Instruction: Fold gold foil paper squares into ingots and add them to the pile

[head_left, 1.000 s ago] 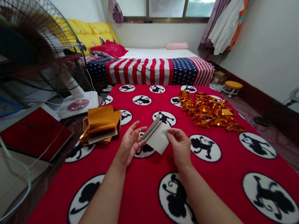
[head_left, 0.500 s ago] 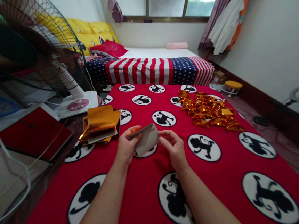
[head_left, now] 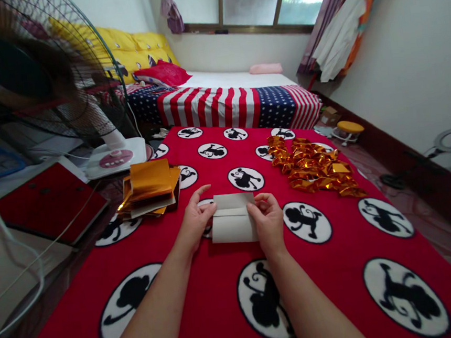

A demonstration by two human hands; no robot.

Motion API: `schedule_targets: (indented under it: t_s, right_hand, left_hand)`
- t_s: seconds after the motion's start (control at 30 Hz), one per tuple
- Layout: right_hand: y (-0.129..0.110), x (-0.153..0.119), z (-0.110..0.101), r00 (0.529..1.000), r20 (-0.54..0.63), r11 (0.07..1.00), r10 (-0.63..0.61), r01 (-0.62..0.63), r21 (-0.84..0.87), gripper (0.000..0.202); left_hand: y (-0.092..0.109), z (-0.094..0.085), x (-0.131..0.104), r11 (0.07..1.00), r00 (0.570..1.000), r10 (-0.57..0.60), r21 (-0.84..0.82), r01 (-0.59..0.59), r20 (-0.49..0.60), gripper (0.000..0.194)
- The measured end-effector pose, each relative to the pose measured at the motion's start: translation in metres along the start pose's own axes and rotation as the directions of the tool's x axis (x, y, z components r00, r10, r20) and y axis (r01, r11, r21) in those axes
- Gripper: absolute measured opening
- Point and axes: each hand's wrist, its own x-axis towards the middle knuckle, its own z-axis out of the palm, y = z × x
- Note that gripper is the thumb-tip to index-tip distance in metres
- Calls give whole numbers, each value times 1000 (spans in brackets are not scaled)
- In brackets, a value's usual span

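A pale grey sheet of paper (head_left: pixel 234 228) faces me between both hands, with a crease running across its upper part. My left hand (head_left: pixel 198 216) pinches its left edge between thumb and fingers, the index finger reaching out beyond. On the opposite edge, my right hand (head_left: pixel 267 215) grips the sheet with the thumb in front and fingers curled behind. To the left lies a stack of gold foil paper (head_left: pixel 150 180), its sheets showing grey undersides. Several folded shiny gold foil pieces (head_left: pixel 308 164) sit clustered at the right.
A red cloth with monkey prints (head_left: pixel 198 303) covers the surface under my hands. At the left stands a fan (head_left: pixel 116 156) beside a dark red panel (head_left: pixel 42 201). Behind is a bed (head_left: pixel 220 106) with a striped, starred cover; a yellow stool (head_left: pixel 350 127) is at right.
The grey paper was tilted and angled between my hands; now it is squared toward me with its crease showing. My right hand has shifted slightly right and taken the right edge.
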Motion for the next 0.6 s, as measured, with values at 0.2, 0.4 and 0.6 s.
schedule_targets:
  t_s: [0.2,0.4,0.6]
  right_hand:
    - [3,3,-4,992,-114,995,-54,44,-89,22]
    - [2,0,-1,996,-62,994,-68,62,-88,22]
    - [-2,0,-2,996,85,999,36,-39,33,15]
  left_hand:
    - [3,-2,-2,996,995,-72,50,69,65,56]
    - [5,-6,-4,984,986,-134,129,120,102,36]
    - [4,-4,-4,976,974,-205,99,195,94,39]
